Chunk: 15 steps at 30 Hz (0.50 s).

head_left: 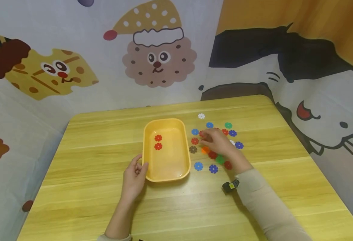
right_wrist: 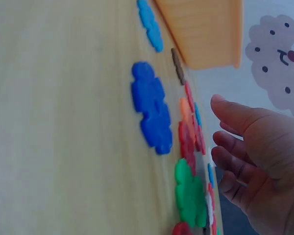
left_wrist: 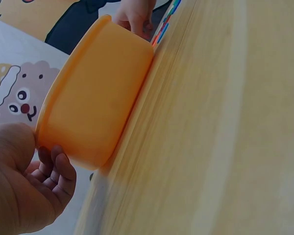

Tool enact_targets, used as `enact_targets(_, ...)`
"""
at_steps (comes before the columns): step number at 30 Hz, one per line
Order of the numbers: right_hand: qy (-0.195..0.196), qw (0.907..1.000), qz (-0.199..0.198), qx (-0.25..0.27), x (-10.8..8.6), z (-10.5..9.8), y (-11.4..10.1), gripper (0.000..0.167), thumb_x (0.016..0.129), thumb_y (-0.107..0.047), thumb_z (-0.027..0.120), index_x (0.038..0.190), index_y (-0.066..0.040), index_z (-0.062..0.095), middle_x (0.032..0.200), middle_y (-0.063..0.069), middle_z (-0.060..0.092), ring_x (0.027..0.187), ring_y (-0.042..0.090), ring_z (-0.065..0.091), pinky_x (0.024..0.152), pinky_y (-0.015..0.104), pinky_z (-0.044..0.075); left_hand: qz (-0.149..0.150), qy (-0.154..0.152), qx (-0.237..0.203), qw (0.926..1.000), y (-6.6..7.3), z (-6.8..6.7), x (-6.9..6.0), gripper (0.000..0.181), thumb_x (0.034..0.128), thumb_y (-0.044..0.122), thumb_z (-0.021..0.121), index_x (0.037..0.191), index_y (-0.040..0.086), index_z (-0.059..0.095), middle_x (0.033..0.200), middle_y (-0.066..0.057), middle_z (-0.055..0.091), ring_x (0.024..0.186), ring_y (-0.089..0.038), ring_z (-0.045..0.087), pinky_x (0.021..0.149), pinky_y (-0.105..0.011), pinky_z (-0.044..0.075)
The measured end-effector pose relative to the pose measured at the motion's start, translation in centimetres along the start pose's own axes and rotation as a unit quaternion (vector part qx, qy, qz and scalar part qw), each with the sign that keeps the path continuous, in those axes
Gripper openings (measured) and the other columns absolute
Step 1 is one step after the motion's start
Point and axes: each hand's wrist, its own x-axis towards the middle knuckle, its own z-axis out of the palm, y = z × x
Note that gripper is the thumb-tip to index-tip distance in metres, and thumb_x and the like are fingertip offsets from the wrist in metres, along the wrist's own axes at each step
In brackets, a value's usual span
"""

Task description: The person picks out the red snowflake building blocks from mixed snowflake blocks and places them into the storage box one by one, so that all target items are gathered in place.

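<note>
A yellow plastic tray (head_left: 167, 167) stands on the table with two red snowflake discs (head_left: 158, 138) lying in it. My left hand (head_left: 134, 179) pinches its left rim, thumb over the edge and fingers curled against the outer wall (left_wrist: 95, 98). To the tray's right, several snowflake discs in blue, red, green, orange, brown and white lie loosely spread. Above them hovers my right hand (head_left: 220, 142), its fingertips close to a red disc (head_left: 195, 141). In the right wrist view the thumb and fingers of that hand (right_wrist: 269, 156) are apart, with nothing visible between them.
A dark blue disc (head_left: 213, 168) and a light blue disc (head_left: 198, 166) lie nearest the front of the spread. A white disc (head_left: 201, 116) is farthest back. The wood-grain table (head_left: 89, 160) meets a cartoon-printed cloth (head_left: 104, 93) behind it. A black device (head_left: 230, 186) is on my right wrist.
</note>
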Motion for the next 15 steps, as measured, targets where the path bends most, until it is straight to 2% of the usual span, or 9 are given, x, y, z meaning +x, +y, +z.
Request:
enact_targets(10, -0.011, 0.9984, 0.03, -0.048, -0.1, 0.2, 0.9, 0.03, 0.092, -0.031, 0.077, 0.11, -0.009, 0.07, 0.106, 0.007, 0.067, 0.099, 0.027, 0.063, 0.089, 0.045, 0.055, 0.007, 0.004, -0.006, 0.9999, -0.1, 0.0, 0.0, 0.044, 0.1004, 0.01, 0.063, 0.142, 0.001, 0.053, 0.074, -0.007, 0.053, 0.06, -0.012, 0.046, 0.052, -0.021, 0.04)
enact_targets(15, -0.016, 0.9975, 0.049, -0.047, 0.0, 0.1, 1.2, 0.029, 0.09, -0.031, 0.078, 0.105, -0.007, 0.069, 0.103, 0.008, 0.066, 0.095, 0.027, 0.063, 0.086, 0.044, 0.055, 0.008, 0.004, -0.008, 0.9999, -0.1, 0.1, 0.0, 0.044, 0.1002, 0.01, 0.063, 0.142, 0.001, 0.053, 0.074, -0.007, 0.052, 0.059, -0.011, 0.045, 0.051, -0.021, 0.039)
